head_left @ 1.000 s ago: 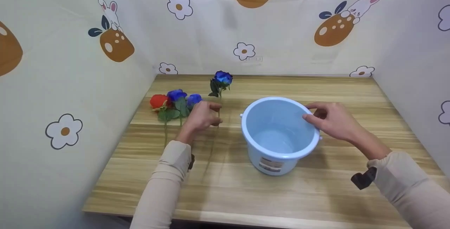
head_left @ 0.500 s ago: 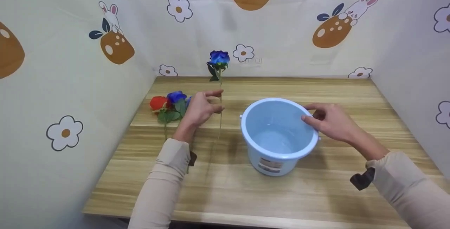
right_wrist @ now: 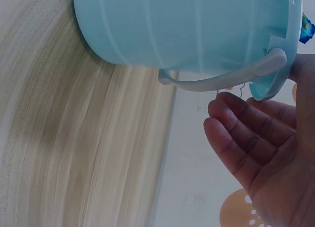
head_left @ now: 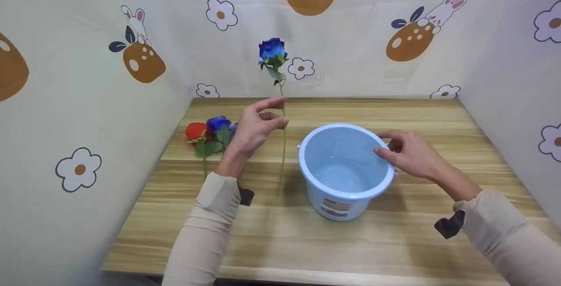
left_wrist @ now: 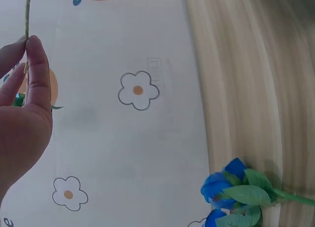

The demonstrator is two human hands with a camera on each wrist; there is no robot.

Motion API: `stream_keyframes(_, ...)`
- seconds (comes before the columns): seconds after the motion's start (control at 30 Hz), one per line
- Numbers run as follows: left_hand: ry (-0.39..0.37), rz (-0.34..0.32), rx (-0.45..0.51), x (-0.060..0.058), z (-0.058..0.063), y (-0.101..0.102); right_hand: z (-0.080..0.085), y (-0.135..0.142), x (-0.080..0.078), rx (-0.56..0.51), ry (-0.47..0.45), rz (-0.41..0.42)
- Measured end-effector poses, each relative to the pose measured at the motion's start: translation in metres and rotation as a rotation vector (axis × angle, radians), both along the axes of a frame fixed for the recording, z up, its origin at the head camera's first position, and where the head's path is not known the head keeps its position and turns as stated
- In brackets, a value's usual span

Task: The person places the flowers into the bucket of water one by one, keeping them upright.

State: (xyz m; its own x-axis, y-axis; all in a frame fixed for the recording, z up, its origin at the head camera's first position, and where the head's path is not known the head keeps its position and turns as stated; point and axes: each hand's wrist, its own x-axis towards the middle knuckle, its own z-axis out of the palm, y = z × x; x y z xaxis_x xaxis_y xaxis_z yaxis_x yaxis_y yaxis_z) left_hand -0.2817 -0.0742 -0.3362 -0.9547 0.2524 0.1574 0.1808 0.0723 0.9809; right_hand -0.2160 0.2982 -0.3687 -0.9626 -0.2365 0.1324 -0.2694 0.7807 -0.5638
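Note:
Between thumb and fingers, my left hand (head_left: 256, 128) pinches the thin green stem of a blue rose (head_left: 272, 51), raised upright left of the bucket. In the left wrist view the stem (left_wrist: 27, 15) passes between the fingertips. My right hand (head_left: 410, 152) grips the right rim of a light blue bucket (head_left: 346, 200), thumb inside and fingers outside. The right wrist view shows the bucket's handle (right_wrist: 231, 79) hanging down near the curled fingers. Nothing shows inside the bucket.
Left of my left hand, a red rose (head_left: 196, 131) and blue roses (head_left: 218, 123) lie on the wooden table (head_left: 175, 233). A third bloom is partly hidden by the hand. Patterned cloth (head_left: 350, 27) walls enclose the table's back and sides.
My left hand has lifted the blue rose up off the table and shifted it slightly right, toward the bucket. My right hand stays on the bucket's rim.

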Motion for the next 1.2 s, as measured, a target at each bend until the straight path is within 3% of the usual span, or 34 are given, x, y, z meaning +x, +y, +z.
stream_keyframes(0.43,0.058,-0.086,0.164,0.01,0.02,0.019,-0.002,-0.002,0.001,-0.014,-0.011,0.008)
stream_keyframes(0.83,0.183,-0.033,0.208,0.012,0.035,0.052,-0.004,-0.001,0.002,-0.009,-0.011,-0.007)
stream_keyframes(1.0,0.265,-0.014,0.165,0.014,0.034,0.071,-0.005,-0.002,0.001,-0.037,-0.009,-0.003)
stream_keyframes(1.2,0.306,-0.007,-0.009,0.019,0.026,0.094,-0.006,-0.001,0.002,-0.051,-0.015,-0.01)
